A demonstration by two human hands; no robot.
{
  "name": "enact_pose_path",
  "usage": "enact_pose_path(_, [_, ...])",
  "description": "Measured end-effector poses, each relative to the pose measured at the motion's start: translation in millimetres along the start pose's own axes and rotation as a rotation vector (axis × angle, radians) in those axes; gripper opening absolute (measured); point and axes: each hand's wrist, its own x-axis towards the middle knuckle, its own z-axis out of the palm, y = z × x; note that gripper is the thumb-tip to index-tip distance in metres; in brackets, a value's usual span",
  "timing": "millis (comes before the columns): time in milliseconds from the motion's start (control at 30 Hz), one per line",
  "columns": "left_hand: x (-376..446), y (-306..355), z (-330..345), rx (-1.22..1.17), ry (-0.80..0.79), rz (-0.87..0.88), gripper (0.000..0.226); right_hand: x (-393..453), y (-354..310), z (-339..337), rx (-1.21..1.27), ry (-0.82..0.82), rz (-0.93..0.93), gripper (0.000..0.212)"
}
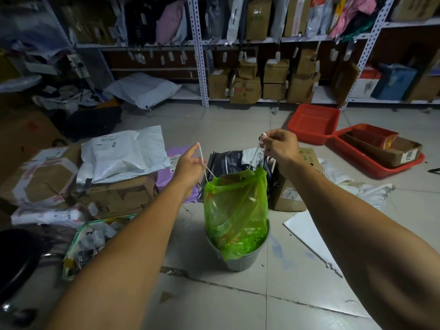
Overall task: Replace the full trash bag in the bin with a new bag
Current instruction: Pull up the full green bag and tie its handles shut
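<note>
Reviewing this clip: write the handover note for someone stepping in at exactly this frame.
Left hand: shut on the white drawstring of the green trash bag.
Right hand: shut on the drawstring's other loop, held higher.
Bag: drawn up tall, its bottom sitting in the grey bin on the tiled floor, its mouth not yet cinched.
Done: drawstrings found and pulled up.
Left: close the bag, lift it clear, set it aside, line the bin with a new bag. No fresh bag identifiable in view.
</note>
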Motion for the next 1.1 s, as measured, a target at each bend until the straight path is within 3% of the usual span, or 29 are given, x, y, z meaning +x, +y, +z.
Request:
enact_pose_path(567, [13,19,14,-0.001,-0.011,0.054,0.068,2,-17,-6,0.150,0.018,0.069,0.002])
enact_pose_path(833, [-3,12,46,0.024,-0.191,0.118,0.059,-14,-13,-9,-0.026,-0.130,0.046,0.008])
enact_pose_path(1100, [-7,14,68,0.119,-0.352,0.145,0.074,-21,-21,-15,-0.172,-0.172,-0.079,0.007])
